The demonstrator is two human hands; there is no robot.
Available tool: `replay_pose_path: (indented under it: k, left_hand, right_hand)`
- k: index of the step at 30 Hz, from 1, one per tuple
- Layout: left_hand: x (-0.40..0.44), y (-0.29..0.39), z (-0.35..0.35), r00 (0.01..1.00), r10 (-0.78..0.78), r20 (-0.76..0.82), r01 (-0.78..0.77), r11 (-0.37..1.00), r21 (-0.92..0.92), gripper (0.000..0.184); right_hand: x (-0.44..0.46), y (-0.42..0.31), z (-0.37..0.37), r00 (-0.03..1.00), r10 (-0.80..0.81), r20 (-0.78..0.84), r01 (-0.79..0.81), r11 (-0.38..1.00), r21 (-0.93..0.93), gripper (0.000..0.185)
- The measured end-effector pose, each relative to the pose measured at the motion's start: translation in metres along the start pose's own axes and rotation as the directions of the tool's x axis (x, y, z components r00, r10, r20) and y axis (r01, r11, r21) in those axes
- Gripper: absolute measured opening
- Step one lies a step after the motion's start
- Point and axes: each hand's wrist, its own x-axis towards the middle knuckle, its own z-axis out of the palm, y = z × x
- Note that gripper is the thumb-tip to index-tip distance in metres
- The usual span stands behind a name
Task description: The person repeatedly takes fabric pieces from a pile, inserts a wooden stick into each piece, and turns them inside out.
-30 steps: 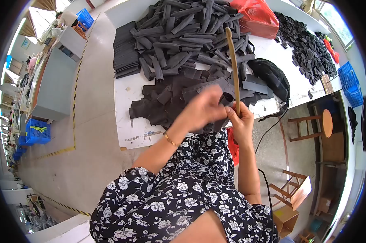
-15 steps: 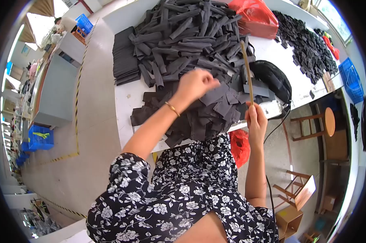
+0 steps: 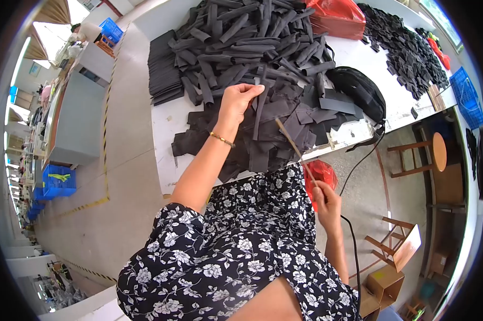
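Observation:
My left hand [image 3: 240, 102], with a bracelet at the wrist, pinches the upper end of a dark fabric piece [image 3: 259, 109] between thumb and fingers. The piece hangs narrow, seen nearly edge-on, above a heap of flat dark fabric pieces [image 3: 198, 140]. My right hand [image 3: 327, 202] is closed around the lower end of a thin light-brown stick [image 3: 290, 140]. The stick slants up and left past the table's front edge, its tip over the flat pieces. Behind them lies a large pile of rolled dark fabric pieces [image 3: 241, 45].
A neat dark stack [image 3: 165, 69] stands at the table's left. Right of the pile are a black bag [image 3: 359, 93], a red plastic bag [image 3: 335, 18] and small dark pieces [image 3: 407, 56]. A red bag [image 3: 320, 176] hangs below the edge; wooden stools [image 3: 438, 151] stand right.
My right hand has lowered toward my body, and the stick has swung from upright to slanting left. My left hand has drawn back slightly left and now holds up a dark fabric piece.

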Motion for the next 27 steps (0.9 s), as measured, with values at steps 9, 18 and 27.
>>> replay_pose_path:
  k: [9,18,27]
  left_hand:
    - [-0.021,-0.016,0.017,0.958,0.079,-0.275,-0.15,0.957,-0.246,0.036]
    - [-0.049,-0.012,0.042,0.905,0.307,-0.293,-0.347,0.933,-0.093,0.045]
    - [-0.098,-0.039,0.035,0.99,0.14,0.025,-0.114,0.887,-0.448,0.045]
  right_hand:
    - [-0.011,-0.014,0.03,0.999,0.009,0.042,-0.008,1.0,-0.007,0.02]
    - [0.008,-0.017,0.048,0.997,0.082,0.008,-0.083,0.994,0.067,0.021]
    - [0.046,-0.024,0.081,0.983,0.079,0.164,-0.138,0.909,0.392,0.026]
